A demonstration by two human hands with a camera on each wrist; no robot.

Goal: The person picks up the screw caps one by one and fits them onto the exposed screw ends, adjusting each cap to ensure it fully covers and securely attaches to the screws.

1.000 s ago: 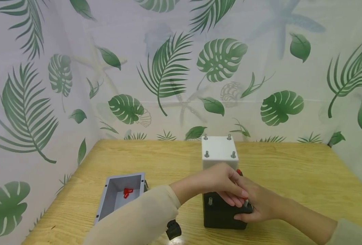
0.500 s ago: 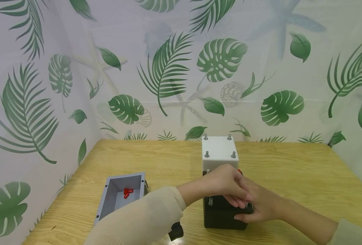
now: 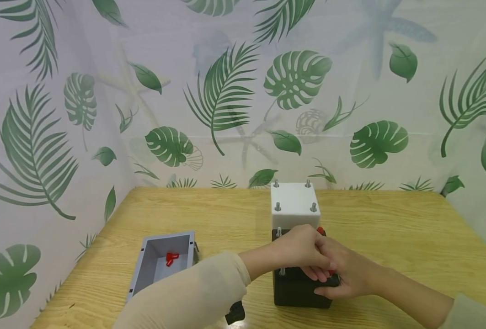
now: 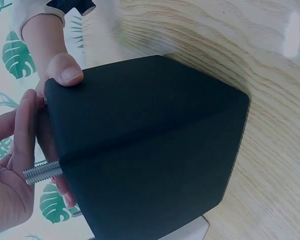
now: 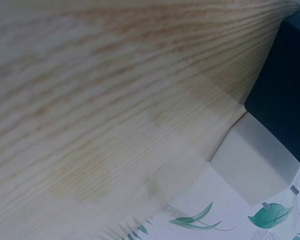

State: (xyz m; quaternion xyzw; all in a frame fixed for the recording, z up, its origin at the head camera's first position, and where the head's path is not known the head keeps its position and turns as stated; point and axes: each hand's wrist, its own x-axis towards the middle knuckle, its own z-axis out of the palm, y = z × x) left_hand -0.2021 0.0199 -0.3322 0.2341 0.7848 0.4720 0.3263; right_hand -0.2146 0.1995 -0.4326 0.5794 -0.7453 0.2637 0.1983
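A black block with upright threaded studs stands on the table. My right hand grips its right side, the thumb pressed on the front face. My left hand reaches across the block's top. Its fingertips pinch a small red piece, which looks like a wing nut, at the front right stud; fingers mostly hide it. Another red wing nut sits at the back right corner. A bare stud juts from the block in the left wrist view.
Right behind the black block stands a white block with several bare studs on top. To the left, a grey bin holds a few red pieces. A leaf-patterned cloth hangs behind the wooden table.
My left hand has shifted slightly and its fingers have turned at the front right stud. The right hand and the black block stay in place.
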